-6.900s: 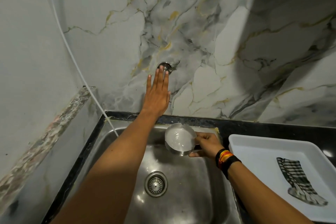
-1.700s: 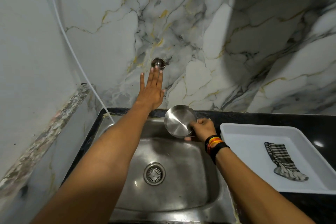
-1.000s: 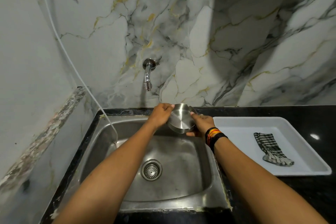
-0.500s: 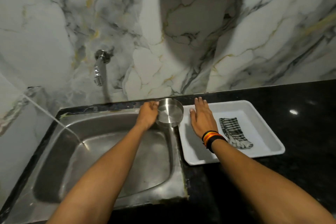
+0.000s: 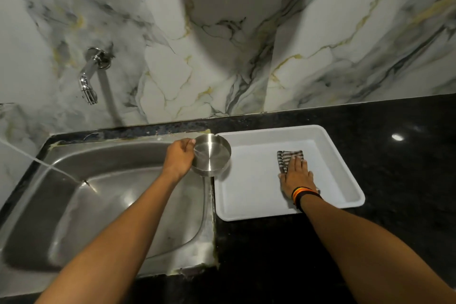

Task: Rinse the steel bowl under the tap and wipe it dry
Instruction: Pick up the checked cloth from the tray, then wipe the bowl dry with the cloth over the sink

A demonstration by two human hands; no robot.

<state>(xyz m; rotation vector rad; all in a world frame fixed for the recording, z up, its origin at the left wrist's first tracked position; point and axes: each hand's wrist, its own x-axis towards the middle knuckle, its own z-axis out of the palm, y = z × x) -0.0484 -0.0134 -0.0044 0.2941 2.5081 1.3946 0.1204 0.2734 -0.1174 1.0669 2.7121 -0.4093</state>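
My left hand grips the steel bowl by its rim, fingers closed, over the sink's right edge; my right hand lies flat, fingers spread, on the striped cloth in the white tray

marble wall, black countertop, steel sink
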